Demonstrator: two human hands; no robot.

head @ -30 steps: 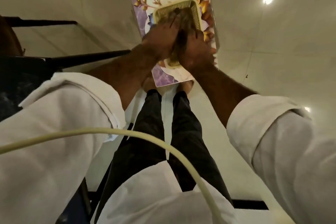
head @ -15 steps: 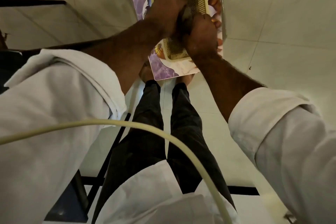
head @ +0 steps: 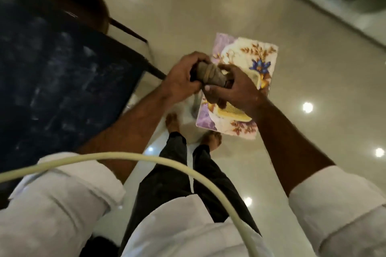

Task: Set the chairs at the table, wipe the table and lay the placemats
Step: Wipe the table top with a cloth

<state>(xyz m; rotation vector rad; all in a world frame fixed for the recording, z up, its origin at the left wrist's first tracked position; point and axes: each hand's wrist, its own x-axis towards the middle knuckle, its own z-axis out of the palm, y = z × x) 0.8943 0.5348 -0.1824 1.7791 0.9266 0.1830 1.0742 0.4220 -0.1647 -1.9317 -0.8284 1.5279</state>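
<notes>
A glossy cream floor [head: 208,6] spreads under everything, dotted with lamp reflections. At the left, a dark blue surface [head: 52,58] smeared whitish sits on a dark frame. A floral-printed floor panel [head: 246,56] holding a yellow drain grate [head: 234,111] lies just ahead of the bare feet [head: 211,139]. Above it, the left hand [head: 181,80] and right hand [head: 238,89] both curl tightly round a twisted grey-brown cloth [head: 211,76], gripping one end each, knuckles close together

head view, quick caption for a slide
Standing barefoot, a person's left hand and right hand grip a twisted brown cloth above a floral container with a yellow strainer on the glossy floor.
</notes>
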